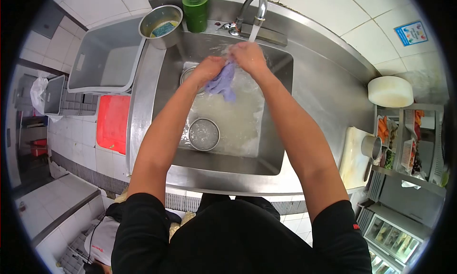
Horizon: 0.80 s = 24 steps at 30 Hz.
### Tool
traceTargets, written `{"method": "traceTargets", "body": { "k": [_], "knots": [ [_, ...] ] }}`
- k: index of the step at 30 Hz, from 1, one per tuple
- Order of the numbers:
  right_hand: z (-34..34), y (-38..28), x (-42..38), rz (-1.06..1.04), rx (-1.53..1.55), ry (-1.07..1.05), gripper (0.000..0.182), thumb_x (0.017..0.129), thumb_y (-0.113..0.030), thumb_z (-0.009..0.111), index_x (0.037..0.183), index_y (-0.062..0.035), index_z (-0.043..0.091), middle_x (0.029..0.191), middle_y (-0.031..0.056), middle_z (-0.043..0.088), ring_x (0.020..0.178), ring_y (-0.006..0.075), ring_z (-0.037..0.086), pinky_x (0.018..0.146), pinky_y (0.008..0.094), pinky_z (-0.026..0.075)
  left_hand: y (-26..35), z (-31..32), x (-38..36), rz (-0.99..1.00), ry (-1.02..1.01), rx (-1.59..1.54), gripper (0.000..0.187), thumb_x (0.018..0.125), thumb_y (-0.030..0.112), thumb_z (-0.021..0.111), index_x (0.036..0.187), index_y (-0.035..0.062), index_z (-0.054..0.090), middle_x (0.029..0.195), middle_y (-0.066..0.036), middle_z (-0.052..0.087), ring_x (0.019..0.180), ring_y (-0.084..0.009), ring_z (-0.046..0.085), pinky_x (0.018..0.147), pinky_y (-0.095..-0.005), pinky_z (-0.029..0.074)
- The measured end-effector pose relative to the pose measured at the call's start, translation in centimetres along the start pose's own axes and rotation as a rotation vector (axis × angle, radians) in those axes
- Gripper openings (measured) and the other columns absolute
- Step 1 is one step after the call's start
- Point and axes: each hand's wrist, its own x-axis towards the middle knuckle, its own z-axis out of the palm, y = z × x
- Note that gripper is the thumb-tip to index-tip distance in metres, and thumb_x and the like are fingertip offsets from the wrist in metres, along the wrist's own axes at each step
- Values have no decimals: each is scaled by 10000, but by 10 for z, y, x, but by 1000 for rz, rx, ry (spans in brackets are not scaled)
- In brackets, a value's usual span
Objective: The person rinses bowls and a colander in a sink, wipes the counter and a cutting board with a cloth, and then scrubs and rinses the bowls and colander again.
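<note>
A wet purple cloth (pixel 222 82) hangs between my hands over the sink (pixel 273 152). My left hand (pixel 209 69) is closed on its upper left part. Close beside the running stream, my right hand (pixel 246 56) grips the cloth's upper right end, its fingers partly hidden by splashing water. Water falls from the curved faucet (pixel 261 9) just above my right hand. Cloudy water covers the sink bottom. A round metal strainer or bowl (pixel 204 134) sits in that water, and another round metal piece (pixel 188 75) lies partly behind my left hand.
A metal pot (pixel 164 38) with a sponge and a green pump bottle (pixel 195 12) stand on the sink's back left. Further left are a grey bin (pixel 107 55) and a red board (pixel 113 124). At right are a white round block (pixel 390 91), a cutting board (pixel 354 152) and vegetable trays.
</note>
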Motion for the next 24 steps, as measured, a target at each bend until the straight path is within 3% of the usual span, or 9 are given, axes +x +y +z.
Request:
{"method": "traceTargets", "body": {
  "k": [2, 4, 8, 10, 13, 15, 17, 20, 24],
  "knots": [
    [-10, -8, 0, 67, 154, -42, 256, 844, -277, 605, 849, -59, 739, 742, 178, 684, 678, 383, 661, 674, 421, 530, -20, 6, 16, -12, -73, -219, 196, 923, 199, 619, 1034, 49, 677, 893, 4, 659, 764, -93, 584, 688, -264, 470],
    [-24, -15, -4, 147, 506, -326, 263, 843, -176, 657, 943, 64, 692, 880, 99, 699, 752, 104, 631, 665, 246, 497, -13, 13, 14, 27, -32, -35, 160, 913, 175, 629, 1003, 50, 673, 899, -3, 657, 771, -97, 577, 687, -266, 467],
    [-22, -1, -6, 96, 412, -232, 300, 839, -207, 663, 986, 54, 681, 922, 141, 694, 809, 150, 648, 718, 288, 510, 41, 28, -18, -64, 96, 335, 108, 876, 115, 653, 961, 50, 636, 932, -12, 641, 812, -108, 569, 710, -266, 463],
    [-8, 17, -13, -142, -98, 65, 310, 783, -205, 651, 1043, -39, 684, 942, 188, 703, 882, 390, 666, 807, 433, 515, 17, 14, 10, 59, -24, 76, 116, 865, 118, 663, 953, 51, 629, 914, -11, 636, 814, -108, 570, 725, -266, 463],
    [-3, 23, -24, -81, -131, -249, 336, 796, -248, 657, 1050, -27, 673, 1002, 242, 674, 983, 406, 642, 869, 460, 491, 28, 7, 4, 218, -104, -199, 125, 851, 125, 673, 938, 51, 622, 874, -11, 621, 822, -109, 573, 747, -271, 462],
    [-5, 26, -21, -24, -28, -194, 346, 810, -274, 651, 1049, -24, 665, 1013, 250, 664, 992, 395, 638, 874, 449, 488, 45, 3, -12, 260, -61, -217, 124, 848, 130, 672, 931, 52, 623, 853, -12, 612, 828, -110, 574, 754, -277, 461],
    [-4, 29, -17, 32, 73, -141, 358, 823, -301, 645, 1047, -22, 657, 1024, 259, 653, 1000, 383, 634, 879, 439, 484, 50, -5, -24, 280, 27, 315, 114, 850, 136, 655, 905, 36, 657, 824, -29, 636, 815, -107, 586, 744, -281, 467],
    [1, 39, -10, -237, 185, -94, 342, 856, -334, 614, 1023, -39, 657, 979, 232, 666, 950, 372, 644, 860, 425, 489, 57, -11, -32, 230, 135, 752, 267, 818, 214, 674, 967, -8, 689, 841, -112, 694, 783, -143, 633, 704, -317, 494],
    [-16, 21, -24, -140, 99, -147, 305, 879, -314, 580, 1012, -52, 663, 928, 222, 670, 912, 375, 646, 844, 425, 492, 76, -14, -38, 260, 118, 602, 223, 867, 205, 646, 900, -8, 702, 748, -24, 659, 663, -84, 559, 635, -273, 462]
  ]
}}
